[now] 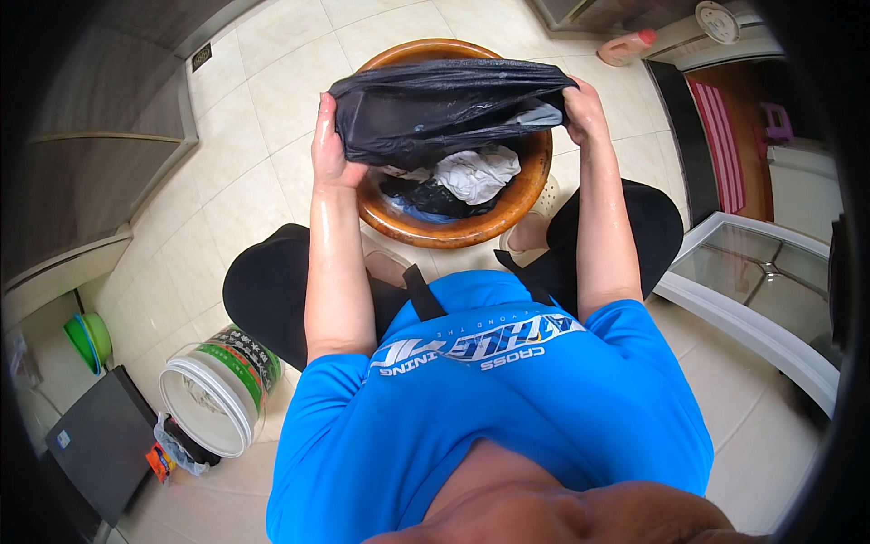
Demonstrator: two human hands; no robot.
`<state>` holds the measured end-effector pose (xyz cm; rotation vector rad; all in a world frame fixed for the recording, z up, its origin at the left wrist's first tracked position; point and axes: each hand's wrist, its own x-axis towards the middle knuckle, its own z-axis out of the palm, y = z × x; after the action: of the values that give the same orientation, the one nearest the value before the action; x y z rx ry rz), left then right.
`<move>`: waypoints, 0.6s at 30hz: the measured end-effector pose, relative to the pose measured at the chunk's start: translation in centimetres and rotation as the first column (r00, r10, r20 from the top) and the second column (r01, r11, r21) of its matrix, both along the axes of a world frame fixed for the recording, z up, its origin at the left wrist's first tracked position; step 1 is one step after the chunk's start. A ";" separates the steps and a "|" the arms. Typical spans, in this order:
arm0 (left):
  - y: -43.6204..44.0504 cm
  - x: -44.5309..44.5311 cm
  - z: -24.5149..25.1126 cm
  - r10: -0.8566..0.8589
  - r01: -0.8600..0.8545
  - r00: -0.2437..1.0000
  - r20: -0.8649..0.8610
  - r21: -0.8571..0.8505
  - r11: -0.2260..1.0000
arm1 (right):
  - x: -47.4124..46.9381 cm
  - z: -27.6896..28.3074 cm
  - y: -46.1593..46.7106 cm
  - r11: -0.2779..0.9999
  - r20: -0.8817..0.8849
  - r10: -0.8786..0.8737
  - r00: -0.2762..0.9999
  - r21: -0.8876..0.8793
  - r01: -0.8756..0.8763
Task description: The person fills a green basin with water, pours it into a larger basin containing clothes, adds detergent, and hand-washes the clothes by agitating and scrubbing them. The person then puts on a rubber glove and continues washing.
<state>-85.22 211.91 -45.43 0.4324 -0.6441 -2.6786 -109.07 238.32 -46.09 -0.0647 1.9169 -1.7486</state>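
A wet black garment is stretched sideways between my two hands. My left hand grips its left end, the thumb pointing up along the edge. At the other end my right hand is closed around the bunched cloth, with a light grey patch showing nearby. Beneath the garment stands a round brown wooden basin, its far part partly covered by the cloth. Inside it lie a crumpled white cloth, dark cloth and some blue cloth.
A white and green bucket stands on the tiled floor to the left, near plastic bags. Green plastic bowls lean farther left. At right are a pink bottle and a glass-topped white-framed lid. My knees flank the basin.
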 end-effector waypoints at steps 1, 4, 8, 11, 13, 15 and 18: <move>0.3 -0.1 0.6 -0.031 0.032 0.999 -0.010 0.019 0.999 | 1.0 1.3 -0.3 0.996 -0.071 0.070 0.995 0.057 -0.066; 1.4 -0.6 2.1 -0.130 0.135 0.989 -0.070 0.077 0.988 | 2.2 2.5 -0.2 0.905 -0.170 0.360 0.917 0.302 -0.299; 1.7 -0.8 1.3 -0.239 0.239 0.969 -0.053 -0.014 0.971 | 6.4 0.1 -1.3 0.722 -0.298 0.689 0.661 0.360 -0.591; 6.2 -1.2 4.2 -0.261 0.373 0.922 0.285 -0.478 0.795 | 11.0 1.2 -4.4 0.689 0.073 0.705 0.705 0.163 -0.706; 8.4 -1.8 5.2 -0.414 0.586 0.787 0.458 -0.764 0.270 | 11.3 0.3 -4.4 0.806 0.184 0.591 0.785 -0.166 -0.568; 11.5 -1.6 3.1 -0.414 0.406 0.863 0.289 -0.884 0.229 | 9.8 -0.9 -4.8 0.670 0.262 0.604 0.753 -0.678 -0.301; 13.6 -1.2 1.6 -0.403 0.370 0.872 0.276 -0.912 0.176 | 5.9 -1.2 -3.7 0.634 0.305 0.528 0.793 -0.762 -0.129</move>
<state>-86.45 225.49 -43.80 -0.1809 -2.4312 -2.0154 -103.21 234.63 -47.27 -0.2151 0.6970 -1.8822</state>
